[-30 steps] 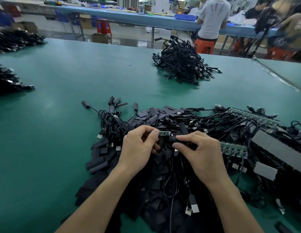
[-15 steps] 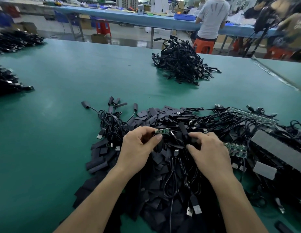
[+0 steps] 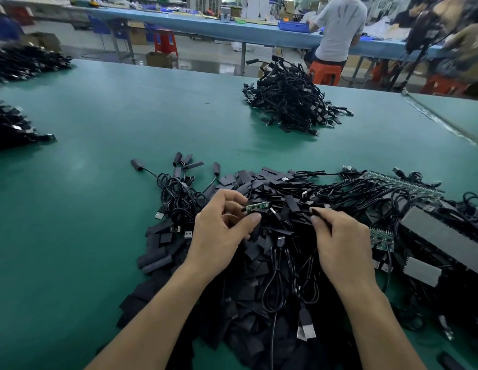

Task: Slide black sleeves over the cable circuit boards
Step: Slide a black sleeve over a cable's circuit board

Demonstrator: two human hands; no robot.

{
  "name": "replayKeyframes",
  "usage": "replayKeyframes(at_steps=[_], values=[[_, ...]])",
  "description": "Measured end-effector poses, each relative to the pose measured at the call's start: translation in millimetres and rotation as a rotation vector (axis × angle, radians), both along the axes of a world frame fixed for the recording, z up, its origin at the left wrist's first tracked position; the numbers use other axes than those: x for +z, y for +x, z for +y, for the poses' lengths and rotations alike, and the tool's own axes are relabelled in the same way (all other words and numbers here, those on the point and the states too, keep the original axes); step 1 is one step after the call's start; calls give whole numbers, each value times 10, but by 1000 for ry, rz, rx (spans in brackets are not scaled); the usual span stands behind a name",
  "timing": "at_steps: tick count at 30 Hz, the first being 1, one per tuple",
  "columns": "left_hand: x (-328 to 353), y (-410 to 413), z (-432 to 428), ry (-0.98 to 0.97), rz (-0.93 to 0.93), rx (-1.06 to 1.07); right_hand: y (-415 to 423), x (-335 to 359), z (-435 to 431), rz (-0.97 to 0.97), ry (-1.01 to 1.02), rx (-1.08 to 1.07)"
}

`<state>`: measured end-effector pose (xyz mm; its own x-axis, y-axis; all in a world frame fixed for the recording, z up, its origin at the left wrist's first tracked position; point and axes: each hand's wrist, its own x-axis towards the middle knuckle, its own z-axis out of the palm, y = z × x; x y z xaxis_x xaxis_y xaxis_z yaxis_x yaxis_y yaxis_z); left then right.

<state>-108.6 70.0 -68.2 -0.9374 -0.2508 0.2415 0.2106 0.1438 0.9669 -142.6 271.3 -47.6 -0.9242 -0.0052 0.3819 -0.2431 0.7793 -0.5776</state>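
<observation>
Fingers (image 3: 252, 219) of my left hand (image 3: 222, 231) pinch the bare circuit board (image 3: 256, 207) above the surface (image 3: 99, 209); my right hand (image 3: 342, 241) curls onto a black sleeve (image 3: 313, 211), grip unclear. I'd squeeze its mouth open, then align squarely.

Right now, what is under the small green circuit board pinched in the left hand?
Beneath the small green circuit board: a heap of flat black sleeves and looped black cables. The green table mat there is hidden by that heap.
</observation>
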Motion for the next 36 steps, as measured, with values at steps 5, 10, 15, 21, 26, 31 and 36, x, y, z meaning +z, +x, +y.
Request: replayKeyframes(at_steps=[5, 10, 15, 21, 26, 31, 36], values=[[-12, 15, 8, 90, 14, -4, -6, 25, -2, 7, -174, 47], [2, 22, 48, 37, 15, 2, 16, 36, -48, 47, -257, 331], [20, 32, 66, 46, 9, -46, 68, 12, -172, -49, -421, 475], [20, 29, 65, 61, 25, -157, 89, -6, -234, -38, -446, 477], [-11, -5, 56, 74, 8, -150, 108, 16, -222, -57, -376, 480], [-22, -16, 46, 114, -1, -134, 114, 41, -204, 7, -276, 474], [0, 1, 44, 112, -20, -105, 109, 50, -196, 31, -304, 438]])
